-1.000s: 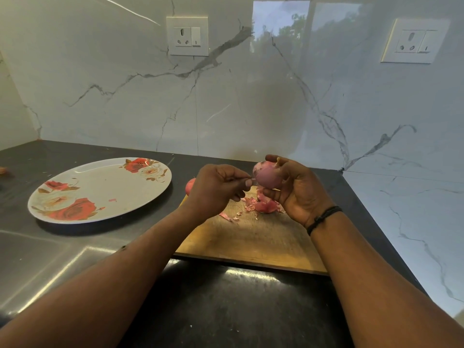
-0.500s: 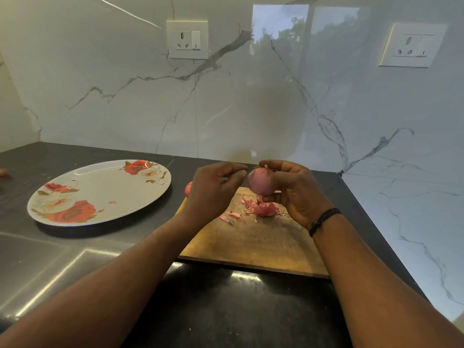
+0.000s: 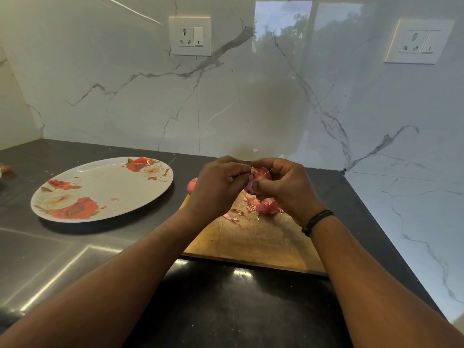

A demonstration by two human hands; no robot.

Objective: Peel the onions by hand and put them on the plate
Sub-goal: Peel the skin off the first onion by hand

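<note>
marble wall (image 3: 251, 101) is gleaming behind a dark counter (image 3: 238, 310), two sockets on it. two onions showing: one (image 3: 256, 180) is sitting up in the air between both hands above the wooden board (image 3: 251, 242), pink-purple and partly stripped; the other (image 3: 192, 185) is peeking out behind the left hand (image 3: 218, 189). left fingers are pinching its skin, right hand (image 3: 286, 189) is curling round it. one rose-patterned plate (image 3: 100, 189) is holding only a skin fleck, and peelings (image 3: 266, 207) are lying on the board.

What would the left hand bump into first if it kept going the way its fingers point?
Almost at once the small reddish-purple onion, which the left hand already pinches; just beyond it, the right hand.
</note>
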